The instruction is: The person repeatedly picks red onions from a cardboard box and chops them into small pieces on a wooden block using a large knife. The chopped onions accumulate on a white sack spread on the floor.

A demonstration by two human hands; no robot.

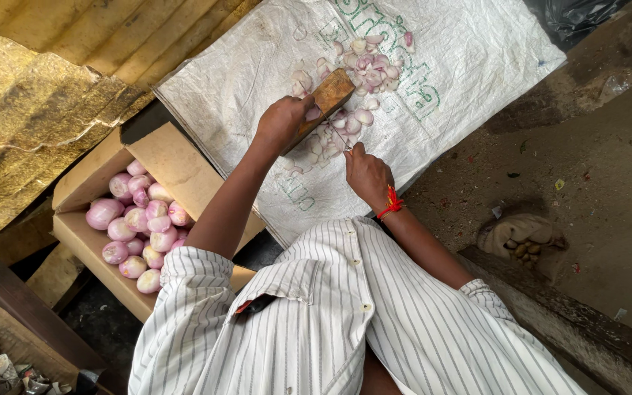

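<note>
Pink-skinned peeled onion pieces (pixel 360 117) lie scattered on a white woven sack (pixel 477 66) spread as the work surface, most of them toward its middle and far edge. From the head view, the left hand (pixel 281 121) is wrapped shut around a brown wooden block-shaped handle or tool (pixel 328 99), pressed down among the pieces; the right hand (pixel 366 174), a red thread at its wrist, pinches closed on something thin at the near side of the pile, too small to tell what. Such pieces are likely light, moist and slippery, layers apt to slide apart, so a firm fingertip hold on the rounded sides would suit. Beyond the sack's left edge an open cardboard box (pixel 177 157) holds whole peeled onions (pixel 137 227), firm and round.
</note>
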